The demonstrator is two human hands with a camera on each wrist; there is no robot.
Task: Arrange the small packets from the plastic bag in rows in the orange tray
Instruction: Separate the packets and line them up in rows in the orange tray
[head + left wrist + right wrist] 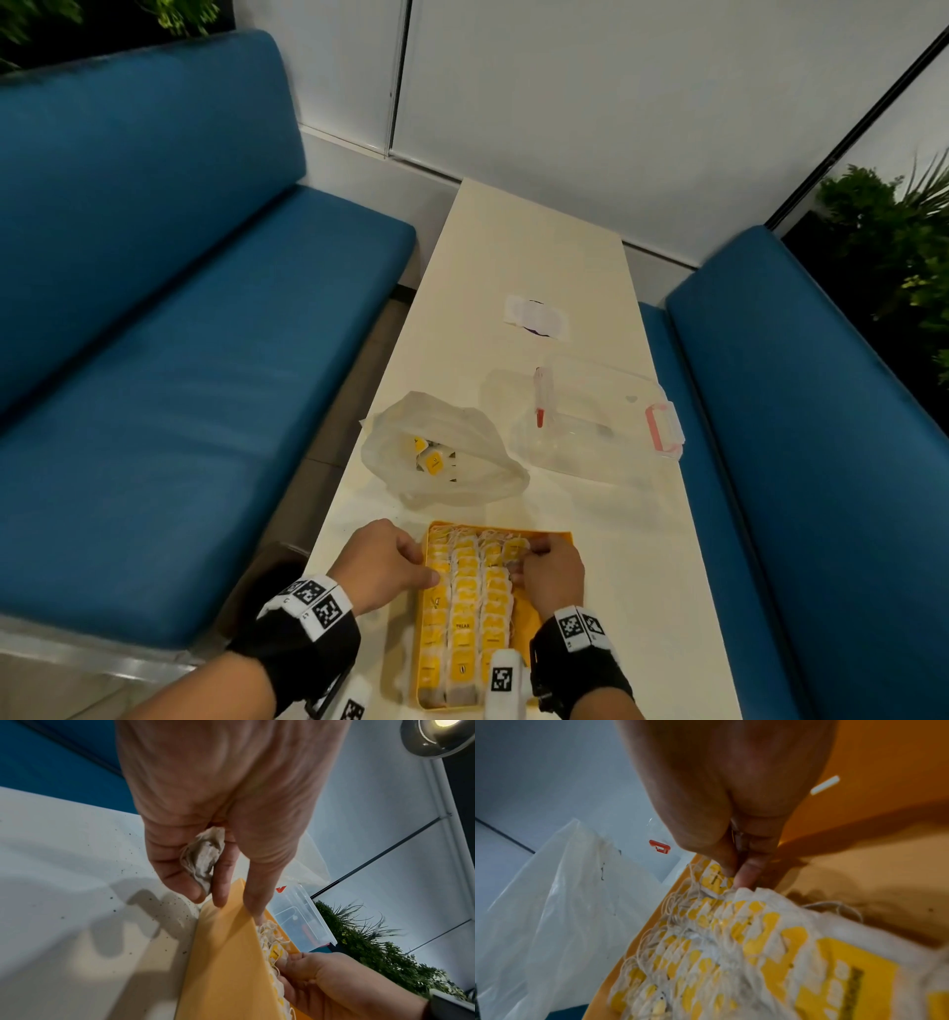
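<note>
While your right hand (pixel 552 573) pinches a packet (pixel 714 877) at the tray's (pixel 557 537) far right and your left (pixel 382 562) clutches spares, loose strings could snag, dragging neighbouring rows askew.

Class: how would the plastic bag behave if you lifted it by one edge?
The bag looks floppy: it lies crumpled and slumped on the table. Probably light, since only a few packets show inside. They would likely slide as it sags.
</note>
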